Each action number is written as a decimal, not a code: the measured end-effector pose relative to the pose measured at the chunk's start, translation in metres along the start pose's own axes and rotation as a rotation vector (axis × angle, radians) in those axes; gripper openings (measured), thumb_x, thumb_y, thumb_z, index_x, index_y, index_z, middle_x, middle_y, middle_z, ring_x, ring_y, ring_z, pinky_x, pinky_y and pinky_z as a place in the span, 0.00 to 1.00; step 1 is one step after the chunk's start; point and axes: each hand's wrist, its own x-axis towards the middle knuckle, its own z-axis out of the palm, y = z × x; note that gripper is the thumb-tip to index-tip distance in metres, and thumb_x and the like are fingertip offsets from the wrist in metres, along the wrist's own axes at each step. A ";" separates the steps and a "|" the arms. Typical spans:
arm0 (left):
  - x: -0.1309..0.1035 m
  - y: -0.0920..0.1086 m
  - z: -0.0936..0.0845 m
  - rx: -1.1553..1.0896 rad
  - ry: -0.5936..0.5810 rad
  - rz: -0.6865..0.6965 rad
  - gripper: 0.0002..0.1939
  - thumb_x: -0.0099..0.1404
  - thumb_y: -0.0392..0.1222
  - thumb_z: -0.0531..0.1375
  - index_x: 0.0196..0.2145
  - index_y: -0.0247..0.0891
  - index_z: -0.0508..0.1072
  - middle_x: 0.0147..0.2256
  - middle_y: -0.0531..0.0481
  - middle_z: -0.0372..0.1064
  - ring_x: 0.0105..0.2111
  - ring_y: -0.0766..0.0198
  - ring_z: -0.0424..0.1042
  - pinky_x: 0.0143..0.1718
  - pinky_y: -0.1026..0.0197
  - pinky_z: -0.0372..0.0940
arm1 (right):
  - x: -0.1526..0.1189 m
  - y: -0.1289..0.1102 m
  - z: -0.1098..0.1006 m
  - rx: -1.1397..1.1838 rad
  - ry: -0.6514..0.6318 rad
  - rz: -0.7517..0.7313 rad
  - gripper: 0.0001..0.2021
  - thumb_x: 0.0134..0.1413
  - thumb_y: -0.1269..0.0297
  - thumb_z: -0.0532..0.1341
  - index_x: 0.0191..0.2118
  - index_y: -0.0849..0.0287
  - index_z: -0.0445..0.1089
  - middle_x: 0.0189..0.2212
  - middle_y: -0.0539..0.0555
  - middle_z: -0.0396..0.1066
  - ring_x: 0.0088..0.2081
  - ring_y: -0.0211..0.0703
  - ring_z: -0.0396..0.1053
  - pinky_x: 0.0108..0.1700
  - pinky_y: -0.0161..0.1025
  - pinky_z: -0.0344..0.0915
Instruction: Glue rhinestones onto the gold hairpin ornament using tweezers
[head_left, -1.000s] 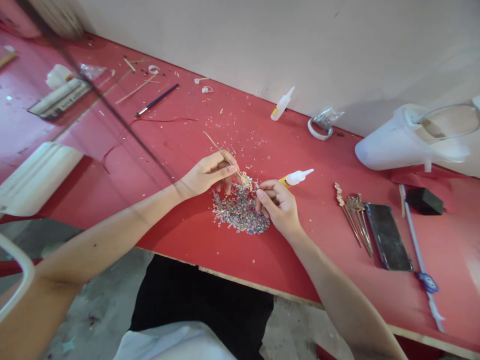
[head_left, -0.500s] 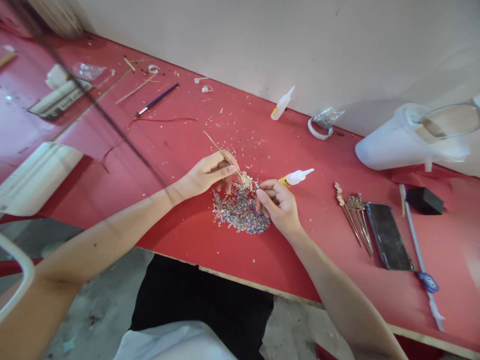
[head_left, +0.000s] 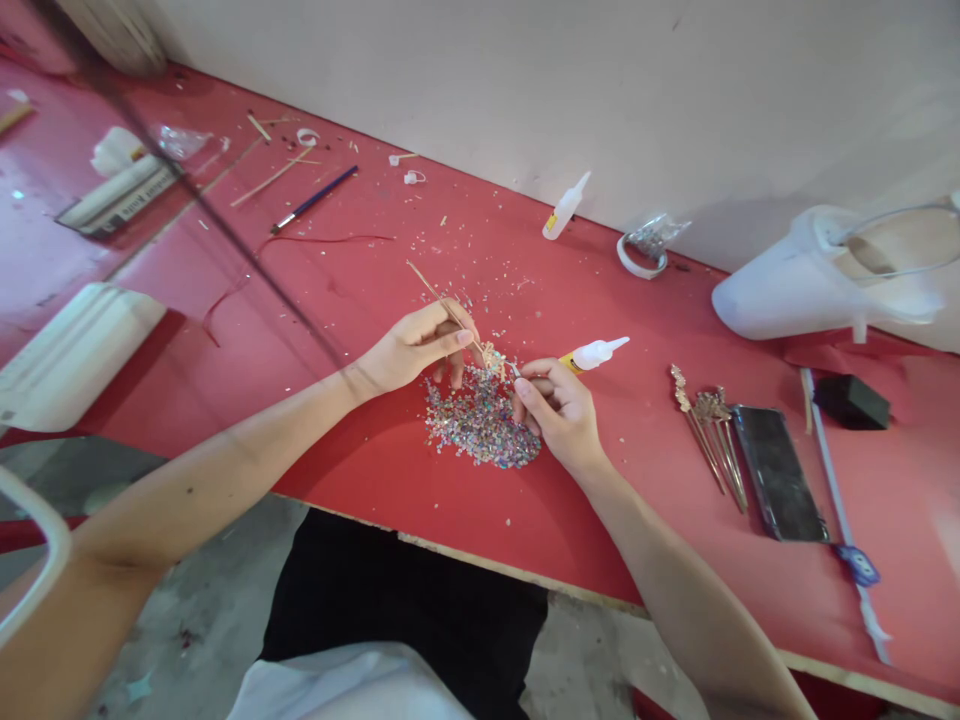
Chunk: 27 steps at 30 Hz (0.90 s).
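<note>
My left hand (head_left: pixel 442 342) is closed around the thin shaft of a hairpin (head_left: pixel 429 282). Its ornate, pale gold head (head_left: pixel 493 357) points right, over a heap of small glittering rhinestones (head_left: pixel 480 425) on the red table. From the other side my right hand (head_left: pixel 555 402) comes close to that head, thumb and forefinger pinched. Between them a small tool with a pale, metallic tip (head_left: pixel 515 370) shows; its kind is too small to make out. Just behind my right hand lies a glue bottle (head_left: pixel 596 354) with a white nozzle.
Several finished-looking hairpins (head_left: pixel 712 430) lie beside a phone (head_left: pixel 778 472) on the right. Behind them stand a black block (head_left: pixel 853 401) and a white bucket (head_left: pixel 787 278). A second glue bottle (head_left: pixel 565 208) is near the wall. A paintbrush (head_left: pixel 315 200) rests at the back left.
Almost nothing differs. Both hands stay in the same place over the rhinestones, and the view has shifted only very slightly.
</note>
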 end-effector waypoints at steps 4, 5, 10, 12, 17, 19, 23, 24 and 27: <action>0.001 0.000 0.001 -0.015 0.002 0.002 0.12 0.68 0.48 0.58 0.36 0.37 0.62 0.32 0.48 0.75 0.21 0.71 0.73 0.18 0.69 0.62 | 0.000 0.001 0.000 0.004 0.000 0.004 0.10 0.59 0.56 0.60 0.38 0.56 0.63 0.17 0.43 0.67 0.13 0.27 0.54 0.16 0.29 0.50; 0.001 0.001 0.001 -0.018 0.002 0.004 0.12 0.68 0.48 0.58 0.36 0.37 0.62 0.32 0.48 0.75 0.21 0.71 0.73 0.18 0.69 0.62 | 0.000 0.001 0.000 0.002 0.001 0.002 0.10 0.59 0.56 0.60 0.38 0.57 0.63 0.17 0.43 0.67 0.13 0.27 0.54 0.16 0.28 0.51; 0.000 0.000 0.000 -0.029 0.000 0.018 0.11 0.68 0.47 0.58 0.36 0.37 0.62 0.32 0.48 0.75 0.21 0.71 0.73 0.18 0.69 0.62 | 0.000 0.000 0.000 -0.001 -0.002 -0.007 0.09 0.60 0.57 0.60 0.37 0.57 0.63 0.17 0.43 0.67 0.13 0.27 0.54 0.16 0.28 0.51; 0.000 0.000 0.000 -0.027 -0.001 0.019 0.11 0.68 0.46 0.58 0.36 0.37 0.62 0.32 0.49 0.75 0.21 0.71 0.73 0.18 0.69 0.62 | 0.000 0.000 0.000 0.004 -0.003 -0.003 0.09 0.60 0.57 0.60 0.37 0.57 0.63 0.17 0.43 0.67 0.13 0.27 0.54 0.16 0.28 0.51; 0.000 -0.001 0.000 -0.020 -0.011 0.025 0.10 0.68 0.46 0.57 0.36 0.38 0.62 0.31 0.49 0.74 0.21 0.71 0.73 0.18 0.69 0.62 | 0.000 0.001 0.000 0.011 -0.002 -0.006 0.09 0.59 0.57 0.60 0.38 0.57 0.63 0.17 0.43 0.67 0.13 0.27 0.54 0.16 0.28 0.50; 0.001 -0.001 0.000 -0.018 -0.009 0.023 0.10 0.68 0.46 0.57 0.36 0.38 0.62 0.31 0.49 0.74 0.21 0.71 0.73 0.18 0.69 0.62 | 0.000 0.000 0.000 0.003 -0.003 -0.009 0.09 0.60 0.57 0.60 0.37 0.57 0.63 0.17 0.43 0.67 0.13 0.27 0.54 0.16 0.29 0.51; 0.001 0.000 0.000 -0.006 -0.011 0.021 0.10 0.68 0.47 0.57 0.36 0.38 0.62 0.31 0.49 0.74 0.21 0.71 0.73 0.18 0.69 0.62 | 0.000 -0.001 0.000 -0.009 -0.003 -0.006 0.09 0.60 0.57 0.60 0.37 0.57 0.63 0.16 0.43 0.67 0.13 0.27 0.55 0.16 0.29 0.51; 0.001 0.000 0.000 -0.002 -0.014 0.023 0.10 0.68 0.47 0.57 0.36 0.38 0.61 0.31 0.49 0.74 0.21 0.71 0.73 0.18 0.69 0.62 | 0.000 -0.001 0.000 -0.008 -0.004 -0.003 0.09 0.60 0.57 0.60 0.37 0.57 0.63 0.17 0.43 0.67 0.13 0.27 0.54 0.16 0.29 0.51; 0.000 0.000 0.000 0.006 -0.015 0.024 0.10 0.69 0.47 0.56 0.36 0.37 0.62 0.32 0.49 0.74 0.21 0.71 0.73 0.18 0.68 0.62 | 0.000 0.000 -0.001 0.001 -0.006 0.002 0.10 0.59 0.56 0.60 0.38 0.57 0.63 0.17 0.43 0.67 0.13 0.27 0.54 0.16 0.29 0.50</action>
